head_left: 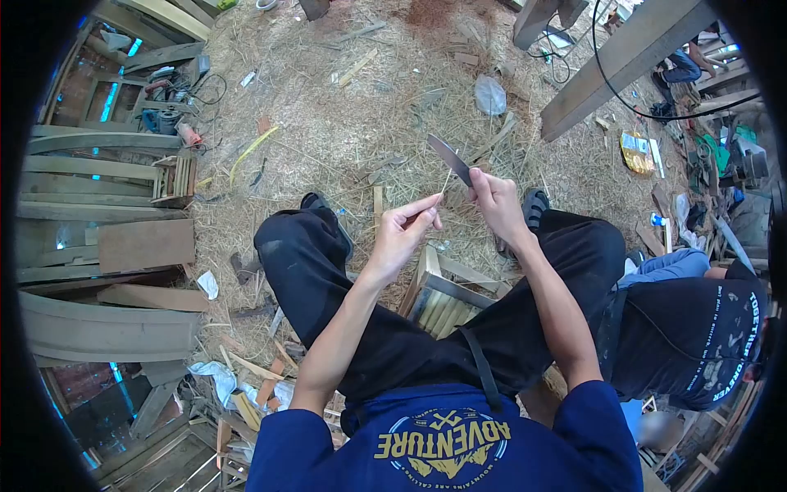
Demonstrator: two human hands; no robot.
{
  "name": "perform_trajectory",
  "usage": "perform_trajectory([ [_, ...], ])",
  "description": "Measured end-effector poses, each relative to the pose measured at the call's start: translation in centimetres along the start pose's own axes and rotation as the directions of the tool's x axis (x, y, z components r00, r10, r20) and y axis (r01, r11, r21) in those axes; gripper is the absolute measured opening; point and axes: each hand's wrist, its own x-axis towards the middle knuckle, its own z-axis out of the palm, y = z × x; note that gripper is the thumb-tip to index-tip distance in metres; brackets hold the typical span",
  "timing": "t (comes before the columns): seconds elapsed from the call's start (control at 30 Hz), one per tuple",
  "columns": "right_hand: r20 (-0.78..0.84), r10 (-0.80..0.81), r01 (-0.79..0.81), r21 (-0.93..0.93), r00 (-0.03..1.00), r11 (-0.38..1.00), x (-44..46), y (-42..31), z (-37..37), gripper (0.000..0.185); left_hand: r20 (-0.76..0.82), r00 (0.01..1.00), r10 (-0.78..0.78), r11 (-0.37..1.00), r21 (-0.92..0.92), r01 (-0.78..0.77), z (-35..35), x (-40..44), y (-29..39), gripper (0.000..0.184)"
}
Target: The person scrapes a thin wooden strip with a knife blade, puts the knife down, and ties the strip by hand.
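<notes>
My left hand (407, 230) is closed in a pinch around a thin wooden stick (447, 180), which points up and slightly right. My right hand (498, 205) grips the dark handle end of a knife (449, 158), its blade slanting up to the left. Where the two hands come close, the stick's upper end lies beside the knife blade; whether they touch I cannot tell. Below the hands, between my knees, stands a wooden frame (443, 299) with light slats in it.
Shavings and scraps cover the ground. A wooden beam (627, 70) slants at upper right, a cable hanging by it. Stacked planks (106, 189) line the left side. A plastic bag (490, 96) lies ahead. Close on my right sits another person (684, 336) in a black shirt.
</notes>
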Motion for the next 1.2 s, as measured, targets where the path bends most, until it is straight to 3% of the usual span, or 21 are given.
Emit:
perform_trajectory([
  [0.1, 0.075, -0.017, 0.018, -0.005, 0.997, 1.000, -1.2, -1.0, 0.5, 0.056, -0.029, 0.999, 0.018, 1.000, 0.026, -0.018, 0.2, 0.0, 0.1, 0.035],
  [0.13, 0.132, 0.052, -0.046, -0.042, 0.990, 0.998, -1.3, -1.4, 0.2, 0.057, -0.043, 0.999, 0.009, 0.999, 0.031, -0.008, 0.1, -0.2, 0.4, 0.034],
  [0.23, 0.039, 0.088, -0.091, 0.094, 0.995, 0.991, -0.2, -0.7, 0.0, 0.057, -0.050, 0.996, 0.070, 0.996, 0.065, -0.067, -0.3, 0.3, -0.5, 0.033],
  [0.4, 0.110, 0.003, -0.002, -0.010, 0.994, 1.000, -1.7, -0.7, 0.7, 0.057, -0.067, 0.996, 0.067, 0.989, 0.136, -0.057, -0.2, 0.4, -1.1, 0.032],
  [0.5, 0.051, 0.130, -0.132, 0.035, 0.990, 0.991, -0.5, 0.3, -0.2, 0.053, -0.071, 0.995, 0.065, 0.986, 0.155, -0.053, -0.4, 0.3, -1.1, 0.032],
  [0.53, 0.054, 0.145, -0.144, -0.029, 0.988, 0.989, 0.1, 0.5, -0.7, 0.049, -0.064, 0.995, 0.075, 0.984, 0.165, -0.063, -0.3, 0.3, -1.0, 0.032],
  [0.63, 0.007, 0.048, -0.047, -0.055, 0.999, 0.997, -1.5, -0.7, 0.5, 0.048, -0.076, 0.994, 0.077, 0.982, 0.177, -0.062, 0.1, 0.1, -0.9, 0.032],
  [0.67, 0.059, -0.021, 0.026, -0.099, 0.998, 0.995, -1.8, -0.3, 0.8, 0.046, -0.090, 0.993, 0.077, 0.982, 0.180, -0.060, 0.0, 0.1, -0.8, 0.032],
  [0.77, 0.022, 0.020, -0.019, -0.055, 1.000, 0.998, -0.8, -0.3, 0.1, 0.044, -0.085, 0.994, 0.070, 0.987, 0.150, -0.057, -0.3, 0.2, -0.9, 0.032],
  [0.8, 0.015, 0.103, -0.102, -0.073, 0.995, 0.992, -0.1, -0.8, -0.5, 0.043, -0.081, 0.993, 0.083, 0.986, 0.153, -0.070, -0.3, 0.2, -1.1, 0.032],
  [0.87, 0.020, 0.036, -0.034, -0.077, 0.999, 0.996, -0.8, -0.8, 0.0, 0.044, -0.070, 0.992, 0.108, 0.983, 0.155, -0.096, 0.0, 0.5, -1.4, 0.033],
  [0.93, 0.057, -0.016, 0.022, -0.102, 0.998, 0.995, -1.5, -0.4, 0.9, 0.046, -0.062, 0.997, 0.035, 0.997, 0.068, -0.030, 0.2, 0.2, -1.0, 0.033],
  [1.07, 0.013, 0.120, -0.119, -0.027, 0.993, 0.992, -0.5, 0.0, 0.1, 0.047, -0.038, 0.999, 0.004, 1.000, -0.013, -0.004, 0.3, 0.2, -0.7, 0.034],
  [1.2, 0.051, -0.001, 0.005, -0.069, 0.999, 0.998, -1.6, 0.3, 0.8, 0.051, -0.032, 0.999, 0.007, 1.000, -0.016, -0.007, 0.8, 0.5, -1.2, 0.035],
])
